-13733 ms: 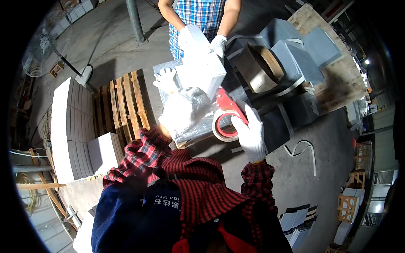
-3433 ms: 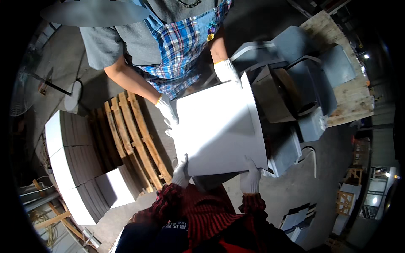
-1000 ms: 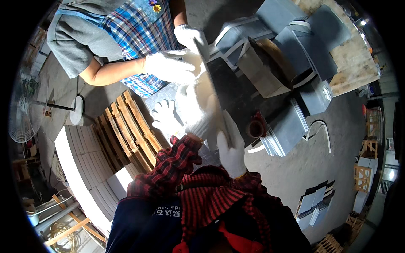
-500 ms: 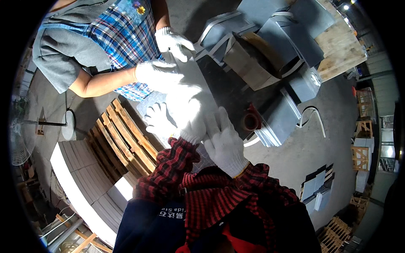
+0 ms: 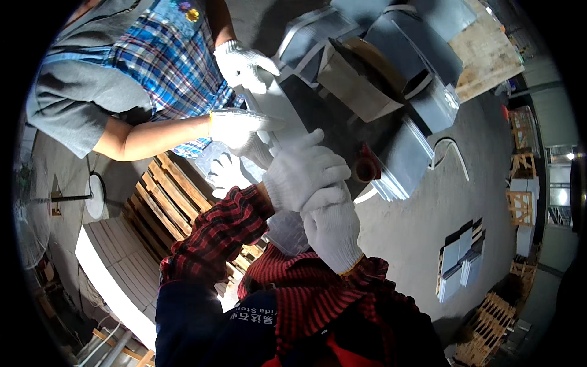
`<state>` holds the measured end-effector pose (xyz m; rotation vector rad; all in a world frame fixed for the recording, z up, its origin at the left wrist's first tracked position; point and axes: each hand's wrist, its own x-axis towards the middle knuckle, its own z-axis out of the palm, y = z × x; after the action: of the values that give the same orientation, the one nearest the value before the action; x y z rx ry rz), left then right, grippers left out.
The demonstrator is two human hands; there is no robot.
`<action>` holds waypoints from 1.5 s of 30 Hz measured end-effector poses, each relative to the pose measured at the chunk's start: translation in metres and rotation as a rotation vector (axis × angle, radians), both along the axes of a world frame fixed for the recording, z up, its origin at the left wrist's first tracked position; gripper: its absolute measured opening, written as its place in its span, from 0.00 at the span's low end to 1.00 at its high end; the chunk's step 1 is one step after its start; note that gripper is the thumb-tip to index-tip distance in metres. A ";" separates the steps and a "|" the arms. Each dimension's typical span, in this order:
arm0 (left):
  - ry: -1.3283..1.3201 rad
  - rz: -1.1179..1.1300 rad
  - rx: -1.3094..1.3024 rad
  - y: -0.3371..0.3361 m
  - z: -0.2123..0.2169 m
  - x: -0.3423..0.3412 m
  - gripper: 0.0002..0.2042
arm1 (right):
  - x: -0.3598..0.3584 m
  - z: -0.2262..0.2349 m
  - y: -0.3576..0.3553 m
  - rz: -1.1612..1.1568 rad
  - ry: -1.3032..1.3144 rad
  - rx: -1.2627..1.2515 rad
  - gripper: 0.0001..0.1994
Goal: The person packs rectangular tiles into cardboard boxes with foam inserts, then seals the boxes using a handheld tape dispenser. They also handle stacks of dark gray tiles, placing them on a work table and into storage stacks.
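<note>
A long pale-grey slab [image 5: 285, 109] stretches from the other person's gloved hands towards mine. My left hand [image 5: 302, 174], in a white knit glove, lies across its near part with fingers stretched out to the right. My right hand [image 5: 333, 235], gloved alike, touches the left from below; its fingers are partly covered, so any grip is hidden. The other person's upper glove [image 5: 243, 66] rests at the slab's far end, the lower glove [image 5: 244, 131] along its left edge. A loose white glove [image 5: 225, 175] lies left of my left hand.
A red round object [image 5: 367, 166] stands right of my hands, beside stacked grey slabs [image 5: 406, 162]. An open cardboard box [image 5: 354, 82] sits beyond. Wooden pallets [image 5: 168, 196] and a tile stack [image 5: 119, 257] are at left, with a fan [image 5: 36, 220] farther out.
My left hand has moved right, over the slab and onto my right hand, which has shifted slightly nearer me. The other person's lower hand has moved slightly right and nearer.
</note>
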<state>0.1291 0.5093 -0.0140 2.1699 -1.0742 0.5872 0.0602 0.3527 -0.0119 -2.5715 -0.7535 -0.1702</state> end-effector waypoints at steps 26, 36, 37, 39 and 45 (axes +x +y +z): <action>0.086 0.177 0.022 -0.085 0.009 0.006 0.08 | 0.164 -0.216 -0.271 -0.689 0.551 -0.180 0.28; 0.056 0.139 0.041 -0.091 0.010 0.013 0.08 | 0.081 -0.224 -0.332 -0.702 1.336 0.697 0.20; 0.044 0.147 0.049 -0.090 0.012 0.014 0.08 | 0.062 -0.224 -0.339 -0.748 1.467 0.943 0.22; 0.026 0.151 0.045 -0.091 0.004 0.015 0.08 | 0.024 -0.196 -0.330 -0.692 1.459 1.442 0.26; -0.054 0.164 -0.004 -0.090 0.006 0.019 0.08 | -0.007 -0.119 -0.292 -0.639 1.058 1.673 0.24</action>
<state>0.1479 0.4192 -0.0082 2.2642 -0.9268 0.7254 0.0537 0.0603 -0.1309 -0.8694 0.5253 0.2688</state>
